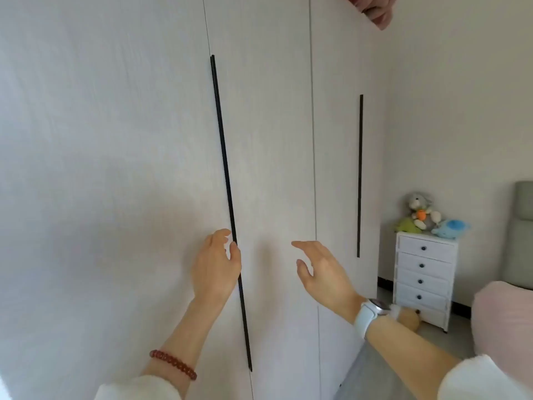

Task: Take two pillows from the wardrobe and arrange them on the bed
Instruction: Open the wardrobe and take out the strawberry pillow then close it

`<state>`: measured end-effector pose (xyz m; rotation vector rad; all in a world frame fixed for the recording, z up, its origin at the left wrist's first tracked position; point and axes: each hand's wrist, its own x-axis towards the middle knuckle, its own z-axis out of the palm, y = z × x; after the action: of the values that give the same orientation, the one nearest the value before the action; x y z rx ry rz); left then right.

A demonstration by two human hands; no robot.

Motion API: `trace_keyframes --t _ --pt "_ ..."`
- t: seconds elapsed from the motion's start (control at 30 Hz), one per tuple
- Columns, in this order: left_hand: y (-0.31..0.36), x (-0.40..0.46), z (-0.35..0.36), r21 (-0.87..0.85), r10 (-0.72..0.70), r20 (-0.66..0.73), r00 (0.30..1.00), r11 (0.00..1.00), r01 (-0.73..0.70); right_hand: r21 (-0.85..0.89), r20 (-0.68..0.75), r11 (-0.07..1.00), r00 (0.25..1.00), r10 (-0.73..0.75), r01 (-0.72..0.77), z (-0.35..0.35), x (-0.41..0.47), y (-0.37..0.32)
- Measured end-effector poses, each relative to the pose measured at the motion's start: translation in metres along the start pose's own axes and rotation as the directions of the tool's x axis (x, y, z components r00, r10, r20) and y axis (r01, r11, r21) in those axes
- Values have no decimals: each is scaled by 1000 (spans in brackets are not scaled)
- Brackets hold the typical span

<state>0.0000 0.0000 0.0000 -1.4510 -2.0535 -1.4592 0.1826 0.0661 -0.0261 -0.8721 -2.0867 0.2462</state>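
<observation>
A tall white wardrobe (115,140) fills the view, all its doors closed. A long black handle strip (223,154) runs down the edge of the middle door. My left hand (215,267) is at this strip, fingers spread and curled against its lower part. My right hand (320,272) hovers open in front of the middle door, a little to the right, touching nothing. A second black handle (360,174) is on the right door. No pillows are visible. A pink bed corner (501,319) shows at the lower right.
A white chest of drawers (424,278) with plush toys (427,215) on top stands by the far wall right of the wardrobe. A grey-green padded headboard (519,241) is at the right edge. Something pink (375,10) pokes over the wardrobe's top.
</observation>
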Motion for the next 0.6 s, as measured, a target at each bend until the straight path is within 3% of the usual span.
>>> trace_keyframes --t 0.2,0.37,0.5,0.6 --pt "-27 42 68 210 -4 -150 989 977 36 -148 82 939 950 -300 309 69 91 36" --pt "-52 61 110 433 185 -352 918 901 -15 -288 191 829 877 -441 480 125 160 66" --pt "-59 71 125 494 201 -456 867 867 58 -375 102 751 830 -548 543 153 176 88" --pt "-56 70 126 465 145 -468 872 879 104 -398 81 723 807 -585 564 165 180 98"
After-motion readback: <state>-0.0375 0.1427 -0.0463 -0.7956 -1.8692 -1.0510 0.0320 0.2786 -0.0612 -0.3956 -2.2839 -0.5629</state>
